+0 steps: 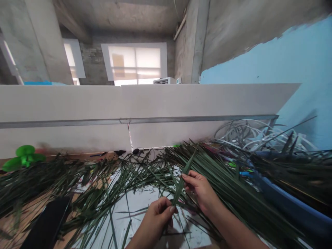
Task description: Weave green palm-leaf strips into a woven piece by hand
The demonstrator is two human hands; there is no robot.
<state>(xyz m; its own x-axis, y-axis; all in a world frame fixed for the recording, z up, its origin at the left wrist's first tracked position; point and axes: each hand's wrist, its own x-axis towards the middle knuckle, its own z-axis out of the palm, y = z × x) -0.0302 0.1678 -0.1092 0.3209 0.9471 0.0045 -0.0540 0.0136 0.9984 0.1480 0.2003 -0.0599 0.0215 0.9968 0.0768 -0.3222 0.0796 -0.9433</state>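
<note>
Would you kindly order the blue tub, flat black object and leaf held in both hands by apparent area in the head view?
1. Blue tub, partly out of frame
2. Flat black object, likewise
3. Held leaf

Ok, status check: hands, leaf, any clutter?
Left fingers pinching green leaf low down; right fingers pinching farther up. Leaf held slanted. Loose strips scattered nearby; long leaf pile beside right forearm.
</note>
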